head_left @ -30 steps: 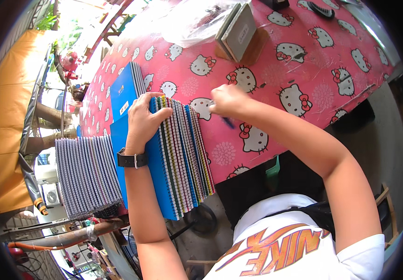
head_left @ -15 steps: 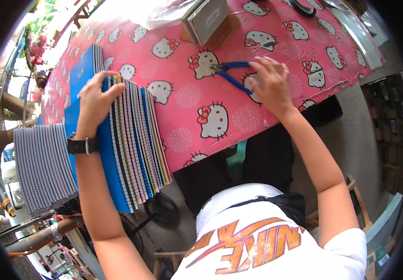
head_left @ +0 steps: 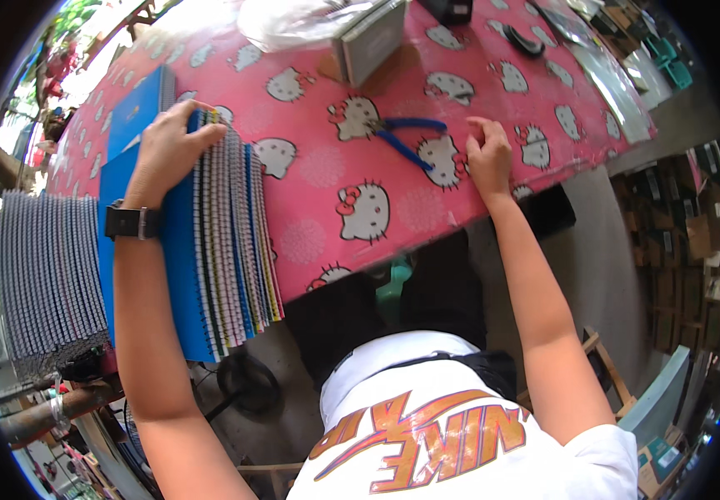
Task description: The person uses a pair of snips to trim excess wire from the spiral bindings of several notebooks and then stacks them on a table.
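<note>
My left hand (head_left: 168, 150), with a black watch on the wrist, lies palm down on a fanned stack of spiral-bound notebooks (head_left: 226, 242) with blue covers, at the left of the pink patterned table (head_left: 326, 208). My right hand (head_left: 489, 154) rests on the table with its fingers curled and nothing in it. Blue-handled pliers (head_left: 406, 137) lie on the cloth just left of that hand, apart from it.
Another row of spiral-bound notebooks (head_left: 47, 279) stands further left. A blue notebook (head_left: 139, 104) lies behind the stack. A grey block of bound pads (head_left: 372, 37) and a plastic bag (head_left: 289, 21) sit at the table's far side. Boxes and shelves (head_left: 681, 250) fill the right.
My right hand moved right, away from the notebook stack, set the blue-handled pliers on the table and let go of them. My left hand stayed on the stack.
</note>
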Demonstrator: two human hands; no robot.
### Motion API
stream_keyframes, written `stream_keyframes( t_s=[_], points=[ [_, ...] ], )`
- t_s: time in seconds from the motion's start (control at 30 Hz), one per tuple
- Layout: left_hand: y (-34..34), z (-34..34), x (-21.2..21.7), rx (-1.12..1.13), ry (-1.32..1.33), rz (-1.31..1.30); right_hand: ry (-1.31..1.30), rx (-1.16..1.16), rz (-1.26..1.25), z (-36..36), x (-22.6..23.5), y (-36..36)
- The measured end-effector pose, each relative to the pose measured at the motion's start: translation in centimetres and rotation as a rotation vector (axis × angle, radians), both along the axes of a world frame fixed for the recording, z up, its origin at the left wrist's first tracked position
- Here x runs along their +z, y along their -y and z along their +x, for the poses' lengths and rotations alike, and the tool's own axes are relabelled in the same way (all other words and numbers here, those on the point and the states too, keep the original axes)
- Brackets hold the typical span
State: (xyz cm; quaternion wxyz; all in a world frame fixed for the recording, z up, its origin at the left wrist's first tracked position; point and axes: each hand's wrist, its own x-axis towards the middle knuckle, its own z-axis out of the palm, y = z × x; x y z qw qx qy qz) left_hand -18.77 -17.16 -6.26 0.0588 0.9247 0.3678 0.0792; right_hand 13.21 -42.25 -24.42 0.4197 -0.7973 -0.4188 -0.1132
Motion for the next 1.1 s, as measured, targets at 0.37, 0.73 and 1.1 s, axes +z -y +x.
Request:
stream_keyframes(
  t_s=[0.37,0.73,1.1],
  points=[
    [1.1,-0.2,0.1,0.013,0.127,0.049,-0.062,0.072,0.024,-1.1,0.8,0.7],
    [2.6,-0.1,0.3,0.067,0.202,-0.018,-0.062,0.674,-0.017,-2.2,2.4,0.8],
    [2.9,1.3,1.2,0.270,0.092,0.087,-0.119,0.815,-0.142,-1.0,2.6,-1.0]
  ],
)
